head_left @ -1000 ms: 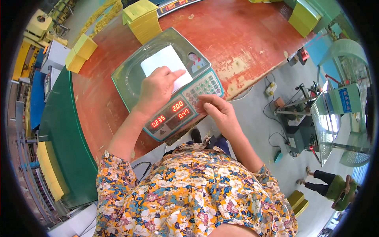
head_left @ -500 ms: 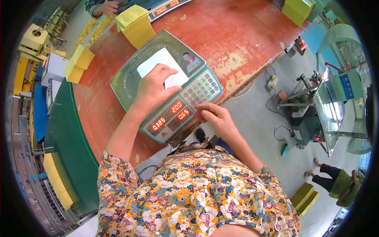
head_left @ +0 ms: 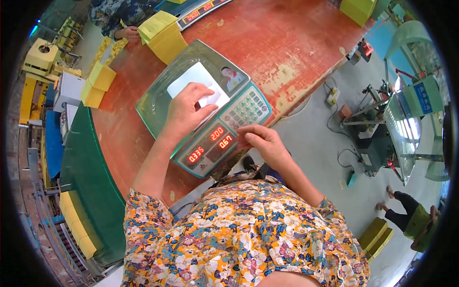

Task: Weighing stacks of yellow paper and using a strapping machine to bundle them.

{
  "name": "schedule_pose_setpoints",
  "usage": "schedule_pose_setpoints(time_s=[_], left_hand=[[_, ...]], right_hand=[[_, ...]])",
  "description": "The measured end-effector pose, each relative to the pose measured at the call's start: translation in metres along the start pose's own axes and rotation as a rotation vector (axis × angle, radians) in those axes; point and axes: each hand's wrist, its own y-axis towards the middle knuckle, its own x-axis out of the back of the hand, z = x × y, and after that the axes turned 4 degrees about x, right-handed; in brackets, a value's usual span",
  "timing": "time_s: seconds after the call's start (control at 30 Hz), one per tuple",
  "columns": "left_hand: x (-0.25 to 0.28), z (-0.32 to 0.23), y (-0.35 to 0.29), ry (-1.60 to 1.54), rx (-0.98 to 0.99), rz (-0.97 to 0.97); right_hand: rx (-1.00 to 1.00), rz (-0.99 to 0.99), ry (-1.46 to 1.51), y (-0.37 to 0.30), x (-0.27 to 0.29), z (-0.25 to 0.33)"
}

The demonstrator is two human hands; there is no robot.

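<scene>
A teal-edged weighing scale (head_left: 191, 165) stands on the red table, its red digits lit. White paper (head_left: 193, 75) lies on its clear platform. Over the paper's near part rests my left hand (head_left: 189, 107), thumb and index finger apart; the paper shows in the gap, and whether the hand presses on it I cannot tell. By the front edge of the scale, beside the keypad (head_left: 246, 109), my right hand (head_left: 264, 143) is closed in a pinch with the other fingers curled. Anything between those fingertips is hidden.
Stacks of yellow paper stand on the worn red table (head_left: 287, 48), one (head_left: 165, 38) just behind the scale. A co-worker's hand (head_left: 128, 33) is beside that stack. A second scale (head_left: 203, 12) sits at the back. Machinery (head_left: 406, 124) and a walking person (head_left: 416, 215) are at right.
The scale's lit digits have changed. The co-worker's hand has come down beside the yellow stack, with more of the sleeve showing. My hands keep nearly the same places; the view has shifted slightly.
</scene>
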Motion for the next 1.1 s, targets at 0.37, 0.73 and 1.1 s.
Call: schedule_pose_setpoints(time_s=[0.37,0.73,1.1], left_hand=[[-0.020,-0.038,-0.044,0.306,-0.314,-0.385],[-0.087,-0.088,-0.004,-0.766,0.102,-0.228],[-0.219,-0.193,0.113,-1.007,0.138,0.083]], right_hand=[[0.024,0.070,0.284,0.055,-0.037,0.066],[0.331,-0.106,-0.229,0.001,0.018,0.088],[0.463,-0.304,-0.534,-0.058,0.191,0.137]])
